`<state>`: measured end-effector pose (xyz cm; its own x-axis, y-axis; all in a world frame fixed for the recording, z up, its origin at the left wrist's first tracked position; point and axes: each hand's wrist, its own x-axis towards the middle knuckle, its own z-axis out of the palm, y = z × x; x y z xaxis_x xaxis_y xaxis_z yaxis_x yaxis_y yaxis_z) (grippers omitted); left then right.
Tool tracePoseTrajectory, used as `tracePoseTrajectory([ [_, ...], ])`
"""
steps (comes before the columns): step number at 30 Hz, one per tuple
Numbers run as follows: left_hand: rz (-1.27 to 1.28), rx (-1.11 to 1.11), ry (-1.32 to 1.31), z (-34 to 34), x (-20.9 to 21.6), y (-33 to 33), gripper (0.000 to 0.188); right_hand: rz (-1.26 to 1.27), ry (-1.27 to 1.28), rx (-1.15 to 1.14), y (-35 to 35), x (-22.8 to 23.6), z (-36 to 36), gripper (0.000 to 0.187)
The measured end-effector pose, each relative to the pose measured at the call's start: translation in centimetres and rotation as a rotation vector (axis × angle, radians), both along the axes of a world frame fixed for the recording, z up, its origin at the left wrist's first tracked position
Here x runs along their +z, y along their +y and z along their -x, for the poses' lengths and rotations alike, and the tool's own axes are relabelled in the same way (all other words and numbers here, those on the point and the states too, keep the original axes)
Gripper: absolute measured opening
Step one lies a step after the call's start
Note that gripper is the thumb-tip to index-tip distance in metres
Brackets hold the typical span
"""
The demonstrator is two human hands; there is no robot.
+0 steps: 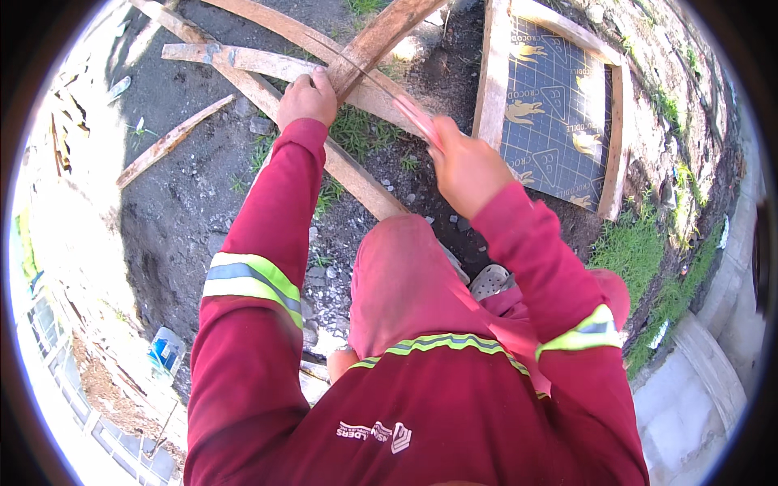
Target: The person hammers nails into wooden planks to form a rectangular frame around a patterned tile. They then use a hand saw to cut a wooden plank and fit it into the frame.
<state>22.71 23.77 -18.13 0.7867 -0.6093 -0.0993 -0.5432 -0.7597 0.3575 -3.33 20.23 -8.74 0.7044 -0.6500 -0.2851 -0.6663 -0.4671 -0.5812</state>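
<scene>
My right hand (pixel 470 166) is closed round the pale red handle of a handsaw (pixel 417 120). Its thin blade shows nearly edge-on and lies across a brown wooden board (pixel 381 44), pointing away to the upper left. With my left hand (pixel 308 99) I grip the near end of that board, thumb on its side, close to the blade. The board slants up to the right. Under it, a pale plank (pixel 259 63) and a long wooden strip (pixel 356 178) cross each other near my left hand. The strip's near end reaches my knee.
At the right lies a wooden frame (pixel 490 73) with a dark printed panel (pixel 555 113) inside. A loose stick (pixel 174 142) rests on the dirt at the left. Behind my left arm stands a blue and white container (pixel 166 354). Grass (pixel 636 251) and concrete (pixel 689 397) border the right side.
</scene>
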Motion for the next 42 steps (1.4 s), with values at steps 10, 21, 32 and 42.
tracePoseTrajectory([
  [10,0.028,0.025,-0.044,0.3,-0.8,0.3,0.054,0.104,0.062,0.044,-1.0,-0.3,-2.3,0.022],
  [21,0.004,0.004,-0.004,0.1,-1.3,0.5,0.054,0.071,0.041,0.024,2.6,6.6,5.1,0.038],
  [32,0.02,0.026,0.018,0.6,-0.9,0.9,0.052,0.068,0.013,0.019,3.6,5.5,8.4,0.045],
  [42,-0.018,0.001,0.024,0.0,0.2,0.2,0.053,0.08,-0.051,0.014,-1.3,-1.4,-2.2,0.021],
])
